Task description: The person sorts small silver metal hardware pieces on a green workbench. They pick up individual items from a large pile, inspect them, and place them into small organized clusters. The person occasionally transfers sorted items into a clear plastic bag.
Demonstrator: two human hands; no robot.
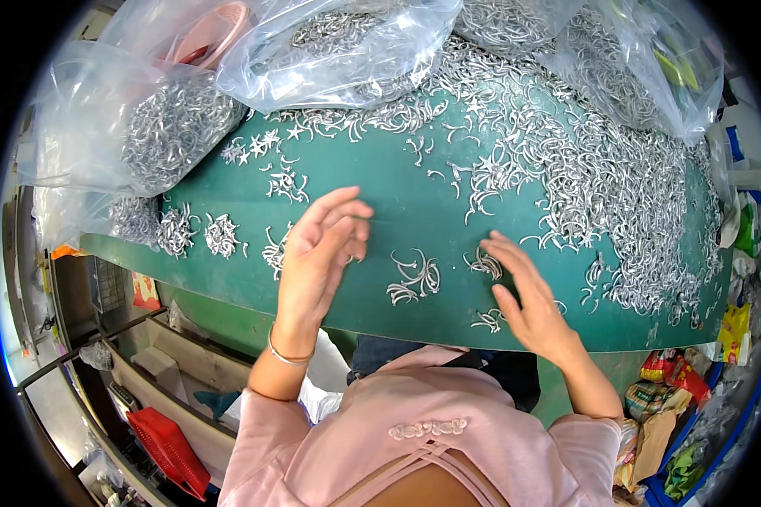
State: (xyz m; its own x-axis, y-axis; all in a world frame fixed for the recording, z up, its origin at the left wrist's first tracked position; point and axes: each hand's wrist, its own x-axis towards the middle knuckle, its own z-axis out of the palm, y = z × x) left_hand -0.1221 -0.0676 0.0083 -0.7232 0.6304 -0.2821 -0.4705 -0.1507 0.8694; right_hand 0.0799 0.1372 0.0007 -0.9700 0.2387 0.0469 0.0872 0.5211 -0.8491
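My left hand (317, 258) is above the green tabletop (372, 169), its fingers loosely bent and apart, with nothing seen in them. Partly behind it lies a small heap of curved silvery metal pieces (272, 252). My right hand (528, 300) has its fingers stretched out and thumb apart, beside a little cluster of the same hooks (484, 264); whether the fingertips touch it I cannot tell. Between my hands sits another small group of curved pieces (414, 277). A few more curved pieces (488, 320) lie by my right thumb, near the table's front edge.
A broad spread of curved pieces (617, 203) covers the table's right side. Clear plastic bags (177, 127) full of them stand along the back and left. Small heaps (221, 235) line the left. A red basket (169, 452) is low at left; colourful packages (676, 372) lie at right.
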